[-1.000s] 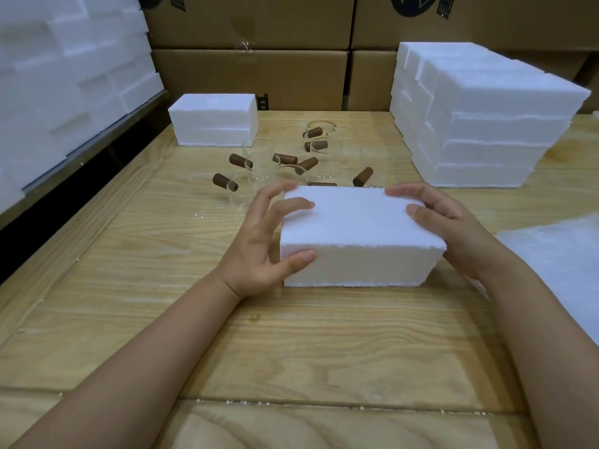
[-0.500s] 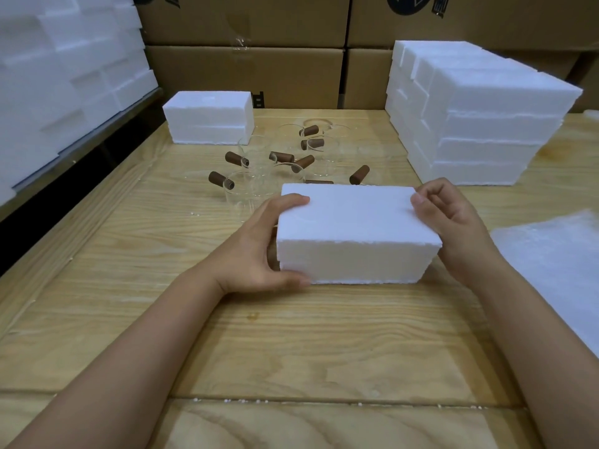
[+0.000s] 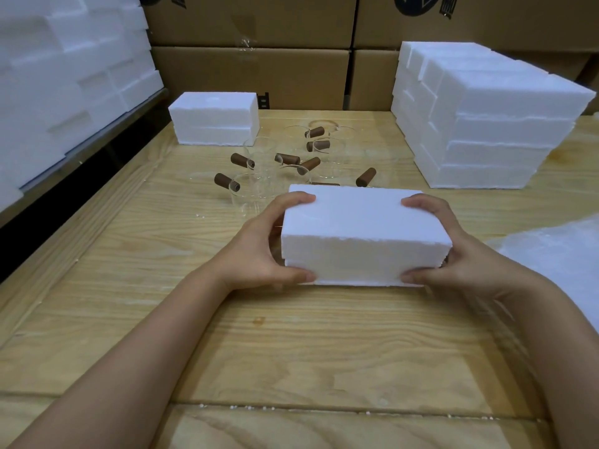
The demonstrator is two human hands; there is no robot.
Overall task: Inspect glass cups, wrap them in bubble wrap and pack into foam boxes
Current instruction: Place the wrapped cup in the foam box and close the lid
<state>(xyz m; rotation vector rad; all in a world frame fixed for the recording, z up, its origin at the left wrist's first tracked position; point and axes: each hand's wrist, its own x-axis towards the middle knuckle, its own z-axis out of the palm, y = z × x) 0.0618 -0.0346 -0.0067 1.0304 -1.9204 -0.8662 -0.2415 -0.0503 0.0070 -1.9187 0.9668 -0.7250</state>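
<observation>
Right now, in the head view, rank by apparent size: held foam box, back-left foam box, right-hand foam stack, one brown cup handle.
1. right-hand foam stack
2. held foam box
3. back-left foam box; farther away, so possibly equal to the held one
4. brown cup handle

The white rectangular foam box (image 3: 363,234) covers the palms of the left hand (image 3: 259,251) and right hand (image 3: 463,254), and all but a sliver of 1 brown cylindrical handle (image 3: 325,183) behind it. The clear glass cups (image 3: 249,194) fade into the wood, perhaps 8. The white padded sheet (image 3: 557,254) runs off the right edge.
</observation>
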